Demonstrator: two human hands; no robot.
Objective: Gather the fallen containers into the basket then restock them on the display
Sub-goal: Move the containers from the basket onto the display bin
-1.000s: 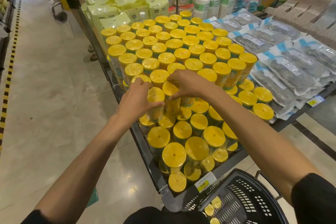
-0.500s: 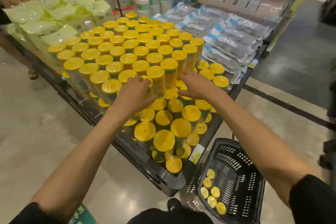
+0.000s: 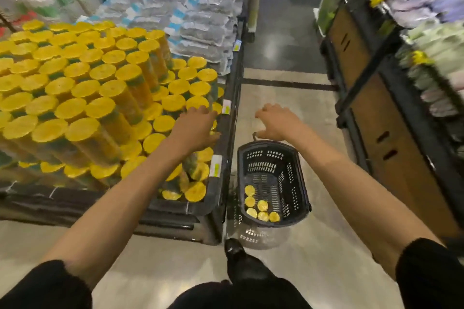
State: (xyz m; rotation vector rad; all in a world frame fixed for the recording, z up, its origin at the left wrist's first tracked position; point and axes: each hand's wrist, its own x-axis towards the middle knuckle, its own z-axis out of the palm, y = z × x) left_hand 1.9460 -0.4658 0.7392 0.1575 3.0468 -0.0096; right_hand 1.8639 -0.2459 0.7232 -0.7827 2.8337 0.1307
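Note:
Several yellow-lidded containers (image 3: pixel 82 93) stand packed in tiers on the display table (image 3: pixel 221 173) at the left. A black basket (image 3: pixel 300 190) sits on the floor beside the table's right edge, with several yellow-lidded containers (image 3: pixel 261 207) upright in its near end. My left hand (image 3: pixel 194 125) hovers over the containers at the table's right edge, fingers spread and holding nothing. My right hand (image 3: pixel 275 121) hangs in the air just above the basket's far end, fingers loosely curled and empty. The frame is blurred.
Clear-wrapped packs (image 3: pixel 200 30) lie on the table behind the containers. A second display stand (image 3: pixel 391 98) with wooden panels lines the right side of the aisle. My shoe (image 3: pixel 234 248) is on the floor close to the basket. Price tags (image 3: pixel 215 165) hang on the table edge.
Both hands have left the containers in the middle of the display and swung right. The right hand now hangs over the basket; the view has turned right too.

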